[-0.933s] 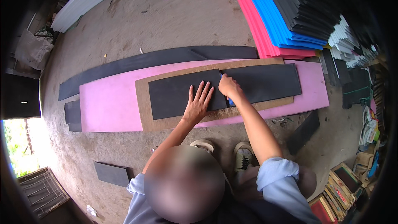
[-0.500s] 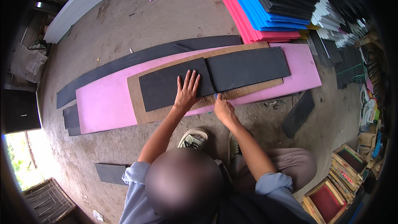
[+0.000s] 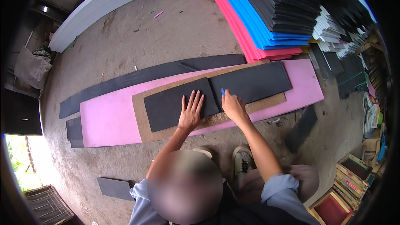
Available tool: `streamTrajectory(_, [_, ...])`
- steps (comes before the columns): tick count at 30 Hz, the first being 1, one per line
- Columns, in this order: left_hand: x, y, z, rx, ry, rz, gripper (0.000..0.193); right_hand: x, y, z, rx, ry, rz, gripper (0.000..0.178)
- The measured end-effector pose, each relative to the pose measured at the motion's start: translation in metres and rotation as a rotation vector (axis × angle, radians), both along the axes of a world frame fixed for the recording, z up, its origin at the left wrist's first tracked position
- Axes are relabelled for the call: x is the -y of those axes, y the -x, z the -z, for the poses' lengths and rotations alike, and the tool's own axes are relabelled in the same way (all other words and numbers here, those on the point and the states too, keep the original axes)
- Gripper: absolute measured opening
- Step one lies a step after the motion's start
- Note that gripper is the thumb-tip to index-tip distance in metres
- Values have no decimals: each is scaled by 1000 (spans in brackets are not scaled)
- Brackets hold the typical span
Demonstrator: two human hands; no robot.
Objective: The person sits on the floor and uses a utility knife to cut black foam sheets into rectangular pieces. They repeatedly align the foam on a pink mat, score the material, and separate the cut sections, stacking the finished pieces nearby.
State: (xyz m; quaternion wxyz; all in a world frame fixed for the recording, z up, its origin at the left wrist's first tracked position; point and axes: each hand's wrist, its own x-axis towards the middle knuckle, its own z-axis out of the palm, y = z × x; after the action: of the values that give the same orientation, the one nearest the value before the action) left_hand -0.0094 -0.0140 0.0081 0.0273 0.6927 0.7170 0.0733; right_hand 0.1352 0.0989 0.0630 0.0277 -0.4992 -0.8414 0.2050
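Note:
My left hand (image 3: 191,112) lies flat with fingers spread on a black foam sheet (image 3: 164,105), close to its right edge. A narrow dark gap parts that sheet from a second black foam sheet (image 3: 258,79) on the right. My right hand (image 3: 234,107) is closed around a slim blue utility knife (image 3: 223,92), over the near left part of the second sheet. Only the knife's blue end shows; its blade cannot be made out. Both black sheets rest on a brown board (image 3: 146,134), which lies on a long pink foam sheet (image 3: 106,121).
Beyond the pink sheet runs a long black strip (image 3: 121,77). Red foam sheets (image 3: 235,33), blue sheets (image 3: 250,21) and black sheets (image 3: 287,12) are stacked at the far right. Loose black pieces (image 3: 301,129) lie on the floor. Wooden frames (image 3: 331,208) stand at the near right.
My right hand with the knife has moved from the near end of the gap forward and onto the right-hand black sheet. My left hand stays pressed on the left sheet. The whole view has shifted slightly.

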Motion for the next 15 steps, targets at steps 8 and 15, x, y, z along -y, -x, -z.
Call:
streamTrajectory(8, [-1, 0, 7, 8, 11, -7, 95, -36, 62, 52, 36, 11, -42, 22])
streamTrajectory(15, [-3, 0, 9, -3, -49, -19, 95, -44, 75, 32, 168, 324, 29, 25])
